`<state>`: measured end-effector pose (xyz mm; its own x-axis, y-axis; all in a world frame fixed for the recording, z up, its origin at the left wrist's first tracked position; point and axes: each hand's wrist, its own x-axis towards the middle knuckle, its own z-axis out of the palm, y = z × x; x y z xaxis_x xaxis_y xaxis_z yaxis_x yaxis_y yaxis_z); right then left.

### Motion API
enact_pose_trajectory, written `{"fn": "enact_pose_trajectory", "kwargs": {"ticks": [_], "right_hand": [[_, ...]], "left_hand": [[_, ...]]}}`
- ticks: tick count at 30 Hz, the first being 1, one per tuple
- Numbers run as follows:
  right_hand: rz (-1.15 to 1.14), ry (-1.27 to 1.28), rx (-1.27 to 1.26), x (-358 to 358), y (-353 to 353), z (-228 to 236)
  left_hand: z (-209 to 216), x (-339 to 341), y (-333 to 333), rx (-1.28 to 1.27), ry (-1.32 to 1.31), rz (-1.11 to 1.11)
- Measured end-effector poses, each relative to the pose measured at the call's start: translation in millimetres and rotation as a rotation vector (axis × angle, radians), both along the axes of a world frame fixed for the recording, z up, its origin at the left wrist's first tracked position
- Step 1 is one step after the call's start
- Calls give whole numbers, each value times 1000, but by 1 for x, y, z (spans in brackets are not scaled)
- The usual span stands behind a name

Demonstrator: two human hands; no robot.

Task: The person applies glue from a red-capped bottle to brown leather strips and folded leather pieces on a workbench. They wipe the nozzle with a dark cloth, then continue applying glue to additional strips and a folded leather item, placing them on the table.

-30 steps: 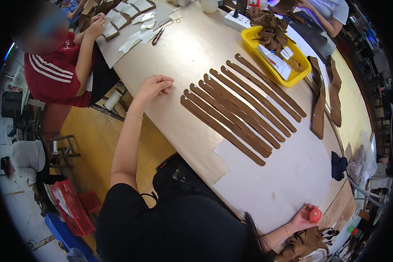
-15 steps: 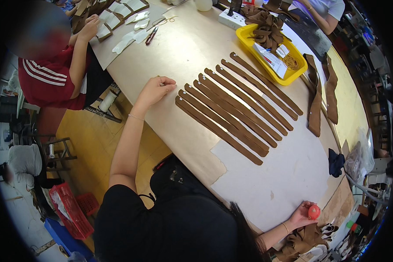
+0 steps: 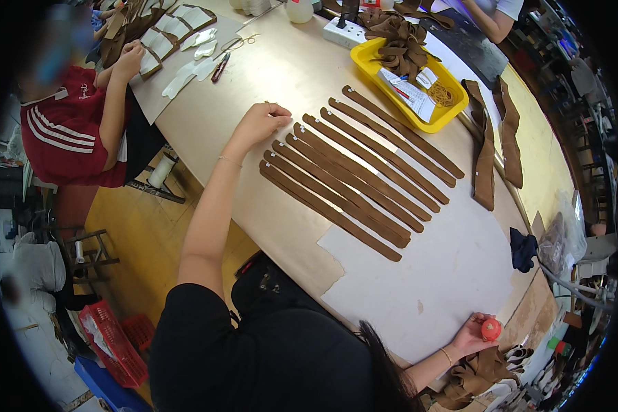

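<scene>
Several long brown fabric strips [image 3: 350,180] lie side by side on the table, slanting from upper left to lower right, with small white labels at their upper ends. My left hand [image 3: 262,125] hovers at those ends, close to the labelled tips of the middle strips. Its thumb and fingertips are pinched together; whatever may be between them is too small to make out. At the lower right, my right hand [image 3: 471,334] is wrapped around a small round red object [image 3: 490,329], held over the table's near edge beside a heap of brown fabric [image 3: 479,379].
A yellow tray [image 3: 434,128] with brown strips, paper and rubber bands stands beyond the strips. Two brown strips [image 3: 485,165] lie right of it, near a dark blue cloth [image 3: 523,250]. At the left, a co-worker in a red shirt [image 3: 69,137] handles pieces near a small cutter [image 3: 220,67].
My left hand has moved right and away along the strips' upper ends, from the nearer strips toward the middle ones. The right hand keeps its hold. The whole view has shifted slightly.
</scene>
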<state>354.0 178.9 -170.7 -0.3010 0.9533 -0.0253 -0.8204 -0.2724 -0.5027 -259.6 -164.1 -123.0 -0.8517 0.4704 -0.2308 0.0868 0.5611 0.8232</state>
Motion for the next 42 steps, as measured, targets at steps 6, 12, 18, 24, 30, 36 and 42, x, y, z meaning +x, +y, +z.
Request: {"fn": "enact_pose_trajectory", "kwargs": {"ticks": [6, 12, 18, 24, 30, 36, 42], "right_hand": [[12, -8, 26, -1, 0, 1], [34, 15, 34, -7, -4, 6], [32, 13, 24, -10, -5, 8], [25, 20, 0, -13, -8, 12], [-25, 7, -72, -13, -10, 14], [-97, -24, -110, -21, -7, 17], [-76, -21, -178, -13, -8, 12]], "left_hand": [[-9, -16, 27, -27, 112, -48], [-11, -32, 56, -7, 69, -70], [-9, -42, 82, -26, 55, -45], [2, -25, 108, -202, 144, -84], [-2, -32, 116, -175, 84, -195], [-17, -45, 109, -118, 370, -294], [70, -3, 139, 122, 31, -458]]}}
